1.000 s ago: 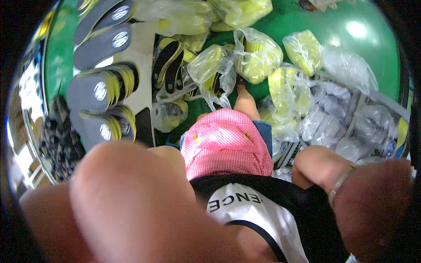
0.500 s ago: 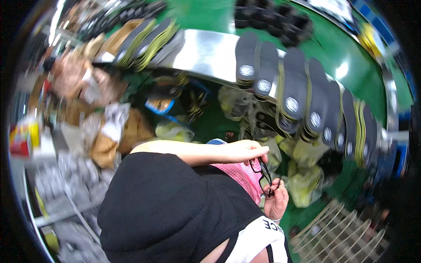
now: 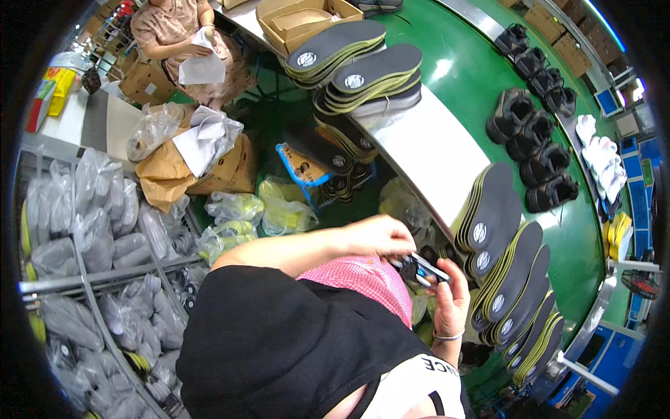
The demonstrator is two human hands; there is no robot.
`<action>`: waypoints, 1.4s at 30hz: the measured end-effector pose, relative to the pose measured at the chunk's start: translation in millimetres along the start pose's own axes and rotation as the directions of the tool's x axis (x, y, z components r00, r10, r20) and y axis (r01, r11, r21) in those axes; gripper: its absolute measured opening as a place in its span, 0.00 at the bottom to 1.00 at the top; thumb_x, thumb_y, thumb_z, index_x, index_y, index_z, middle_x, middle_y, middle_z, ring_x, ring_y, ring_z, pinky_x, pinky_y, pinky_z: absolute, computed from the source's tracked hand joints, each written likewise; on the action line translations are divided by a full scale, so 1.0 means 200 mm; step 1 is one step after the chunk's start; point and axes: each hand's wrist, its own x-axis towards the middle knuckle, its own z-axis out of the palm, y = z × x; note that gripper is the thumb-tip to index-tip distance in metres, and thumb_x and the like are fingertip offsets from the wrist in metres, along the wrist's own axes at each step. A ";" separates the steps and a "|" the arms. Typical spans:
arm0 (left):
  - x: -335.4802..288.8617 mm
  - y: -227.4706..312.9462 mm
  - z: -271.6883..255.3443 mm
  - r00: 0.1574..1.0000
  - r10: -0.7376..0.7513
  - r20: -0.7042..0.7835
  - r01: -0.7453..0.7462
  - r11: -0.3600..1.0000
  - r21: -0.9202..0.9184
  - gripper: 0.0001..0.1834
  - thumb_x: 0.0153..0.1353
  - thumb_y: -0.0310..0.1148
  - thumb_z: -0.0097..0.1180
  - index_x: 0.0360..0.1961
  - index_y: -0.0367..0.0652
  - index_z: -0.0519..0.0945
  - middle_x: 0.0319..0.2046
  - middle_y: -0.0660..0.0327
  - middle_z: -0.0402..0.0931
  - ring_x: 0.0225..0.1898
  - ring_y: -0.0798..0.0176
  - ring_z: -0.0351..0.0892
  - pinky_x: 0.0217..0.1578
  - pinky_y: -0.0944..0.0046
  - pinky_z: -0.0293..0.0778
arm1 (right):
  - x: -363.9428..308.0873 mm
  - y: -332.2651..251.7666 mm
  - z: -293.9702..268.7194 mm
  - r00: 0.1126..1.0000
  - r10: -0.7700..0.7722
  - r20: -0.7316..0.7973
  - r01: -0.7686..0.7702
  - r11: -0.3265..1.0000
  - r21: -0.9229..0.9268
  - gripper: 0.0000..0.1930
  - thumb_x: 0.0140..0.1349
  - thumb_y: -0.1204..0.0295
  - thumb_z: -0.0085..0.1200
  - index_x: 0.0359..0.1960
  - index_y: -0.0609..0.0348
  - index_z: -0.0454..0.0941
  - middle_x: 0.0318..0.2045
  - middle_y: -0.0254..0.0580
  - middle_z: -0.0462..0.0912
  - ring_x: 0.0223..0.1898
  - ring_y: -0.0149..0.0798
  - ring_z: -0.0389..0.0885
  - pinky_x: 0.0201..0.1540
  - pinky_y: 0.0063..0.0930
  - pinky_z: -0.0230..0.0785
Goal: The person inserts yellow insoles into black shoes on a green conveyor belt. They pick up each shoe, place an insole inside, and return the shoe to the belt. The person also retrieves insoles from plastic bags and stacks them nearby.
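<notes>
In front of my pink checked clothing, a pair of black-framed glasses [image 3: 423, 268] is between my two hands, its lenses catching light. My left hand [image 3: 380, 237] comes in from the left with bent fingers closed at one end of the glasses; its fingertips are partly hidden. On the other side, my right hand [image 3: 452, 297], with a band on its wrist, pinches the frame between thumb and fingers. Beyond the hands, stacks of dark insoles with yellow-green edges [image 3: 497, 304] lie along a white bench [image 3: 436, 133].
Black shoes [image 3: 534, 136] stand in rows on a green surface. At left are racks of plastic-wrapped grey items [image 3: 105, 209] and a carton [image 3: 230, 167] topped with paper. Across the far end, another person [image 3: 188, 49] holds white paper beside an open cardboard box [image 3: 303, 21].
My view has swung, bringing the other person and the far bench end further into sight. The glasses have turned from hanging upright to lying more level, with both hands closer together.
</notes>
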 end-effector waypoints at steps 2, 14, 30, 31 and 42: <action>-0.01 0.12 -0.32 0.976 0.075 -0.203 -0.105 0.984 -0.141 0.14 0.53 0.40 0.52 0.32 0.39 0.76 0.25 0.62 0.75 0.21 0.72 0.72 0.22 0.72 0.70 | 0.19 -0.05 0.12 0.999 -0.040 -0.014 0.042 0.994 0.104 0.22 0.55 0.70 0.49 0.50 0.63 0.62 0.47 0.44 0.68 0.39 0.33 0.72 0.37 0.21 0.66; 0.12 0.24 -2.46 0.268 0.077 -0.960 -0.302 0.953 -0.008 0.13 0.56 0.40 0.49 0.32 0.39 0.71 0.23 0.64 0.71 0.23 0.71 0.69 0.20 0.73 0.68 | 0.51 0.37 0.08 0.879 0.472 -0.073 -0.477 0.863 -0.168 0.12 0.57 0.73 0.45 0.42 0.61 0.69 0.38 0.36 0.74 0.33 0.28 0.73 0.32 0.18 0.65; 0.49 0.02 -2.96 0.391 -0.212 -0.896 0.502 0.865 0.015 0.11 0.49 0.39 0.51 0.27 0.41 0.75 0.19 0.59 0.71 0.19 0.62 0.67 0.19 0.62 0.63 | 0.43 0.59 -0.04 0.640 0.692 -0.334 -0.761 0.632 -0.147 0.12 0.57 0.71 0.45 0.42 0.63 0.68 0.34 0.35 0.74 0.30 0.26 0.72 0.31 0.19 0.67; 0.50 0.03 -2.99 0.405 -0.238 -0.883 0.512 0.859 0.003 0.12 0.49 0.40 0.51 0.28 0.41 0.75 0.20 0.59 0.71 0.20 0.62 0.67 0.19 0.62 0.64 | 0.40 0.65 -0.06 0.694 0.638 -0.333 -0.710 0.682 -0.173 0.12 0.57 0.71 0.46 0.42 0.62 0.68 0.34 0.34 0.74 0.29 0.25 0.72 0.31 0.19 0.66; 0.03 0.52 -2.41 0.434 0.215 -0.875 0.143 0.942 0.303 0.15 0.51 0.40 0.53 0.37 0.42 0.72 0.28 0.64 0.72 0.28 0.70 0.71 0.22 0.72 0.67 | 0.33 0.66 -0.11 0.697 0.642 -0.319 -0.705 0.696 -0.139 0.11 0.56 0.72 0.48 0.40 0.63 0.70 0.28 0.27 0.72 0.23 0.19 0.63 0.25 0.12 0.58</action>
